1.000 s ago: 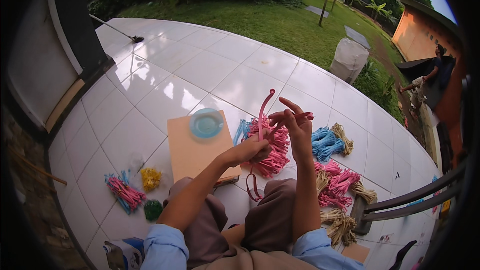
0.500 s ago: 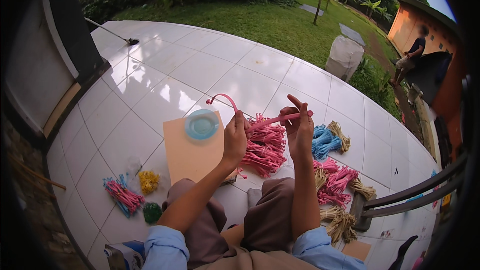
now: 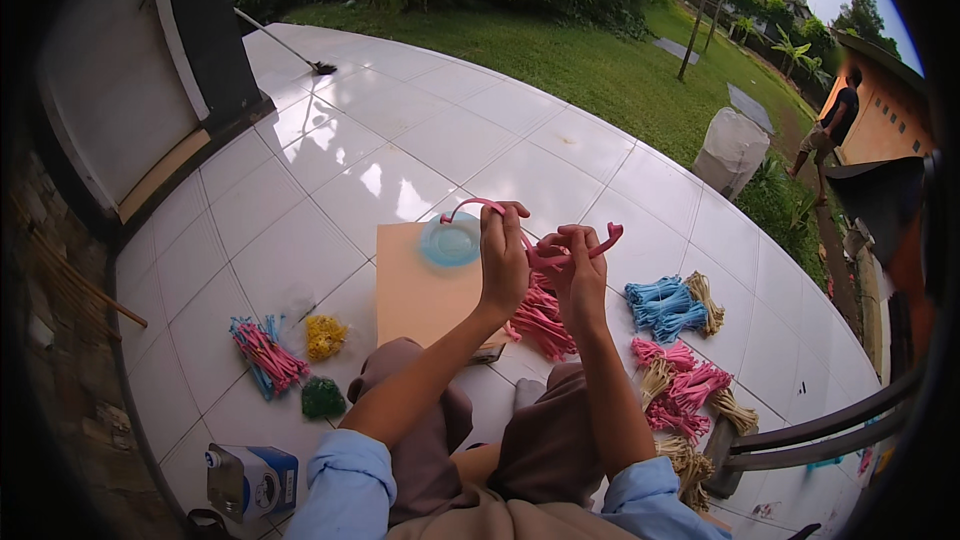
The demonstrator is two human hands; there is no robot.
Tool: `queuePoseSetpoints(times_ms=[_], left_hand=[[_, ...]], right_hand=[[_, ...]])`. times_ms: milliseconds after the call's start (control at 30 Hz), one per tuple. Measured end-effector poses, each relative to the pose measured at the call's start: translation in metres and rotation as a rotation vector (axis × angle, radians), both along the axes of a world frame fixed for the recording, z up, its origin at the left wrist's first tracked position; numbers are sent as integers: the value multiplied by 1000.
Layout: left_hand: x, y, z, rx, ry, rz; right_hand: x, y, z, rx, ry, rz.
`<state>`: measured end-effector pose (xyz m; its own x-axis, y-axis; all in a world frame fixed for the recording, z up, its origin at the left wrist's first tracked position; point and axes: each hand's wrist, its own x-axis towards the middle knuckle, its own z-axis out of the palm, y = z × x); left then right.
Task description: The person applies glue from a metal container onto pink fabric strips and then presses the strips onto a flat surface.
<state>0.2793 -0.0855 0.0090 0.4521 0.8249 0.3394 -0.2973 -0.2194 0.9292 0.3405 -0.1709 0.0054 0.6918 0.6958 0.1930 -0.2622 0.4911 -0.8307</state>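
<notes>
In front of my lap, both hands are closed on a soft pink strip with small knobbed ends (image 3: 468, 206). My left hand (image 3: 505, 260) pinches it, and one end arches out to the left. My right hand (image 3: 580, 278) grips it close beside the left, its other end poking out to the right. Between my hands the pink lengths seem to cross; how they join is partly hidden by my fingers. Beneath the hands lies a large bundle of similar pink strips (image 3: 543, 322), partly covered by them. A translucent blue dish (image 3: 447, 241) rests on a tan board (image 3: 408, 285) left of the bundle.
Blue bundles (image 3: 662, 306), pink bundles (image 3: 692, 387) and beige bundles (image 3: 686, 465) lie at right, near a dark chair leg (image 3: 830, 430). At left are mixed strips (image 3: 270, 355), yellow pieces (image 3: 325, 337), a green bag (image 3: 322, 397) and a metal can (image 3: 252, 480). A person (image 3: 833, 130) stands far right.
My hands have come closer together, and my right index finger, stretched out before, is now bent onto the strip. The whole view has shifted. The person at far right has gone from sitting to upright.
</notes>
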Motion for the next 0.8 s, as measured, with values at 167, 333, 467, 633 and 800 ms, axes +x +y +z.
queuePoseSetpoints(times_ms=[167,333,467,633,800], left_hand=[[-24,21,11,-4,-38,-18],[-42,38,24,81,-103,30],[-51,45,26,27,-115,50],[-61,48,19,-7,-53,59],[-69,46,26,-91,-129,-34]], right_hand=[[-1,-3,14,11,-10,72],[6,-14,17,-141,-155,68],[15,-24,13,-263,-331,129],[4,-19,13,-515,-1180,-32],[-7,-13,14,-670,-1056,-71]])
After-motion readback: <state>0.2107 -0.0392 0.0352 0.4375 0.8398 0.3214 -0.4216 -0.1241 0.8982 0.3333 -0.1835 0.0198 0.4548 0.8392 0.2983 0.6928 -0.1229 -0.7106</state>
